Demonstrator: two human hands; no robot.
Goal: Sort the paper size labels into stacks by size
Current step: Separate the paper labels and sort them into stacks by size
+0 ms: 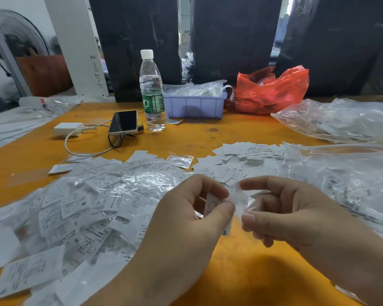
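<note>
- Left hand pinches a paper label between thumb and fingers, above the table.
- Right hand pinches a clear sleeve just beside it.
- Label likely featherlight, floppy; sleeve probably slick. Best gripped at an edge.
- Loose pile of labels lies left of the left hand.

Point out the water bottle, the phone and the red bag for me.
water bottle (153,102): head view, on its green label.
phone (124,122): head view, middle of its dark screen.
red bag (274,92): head view, on its crumpled front side.
</note>
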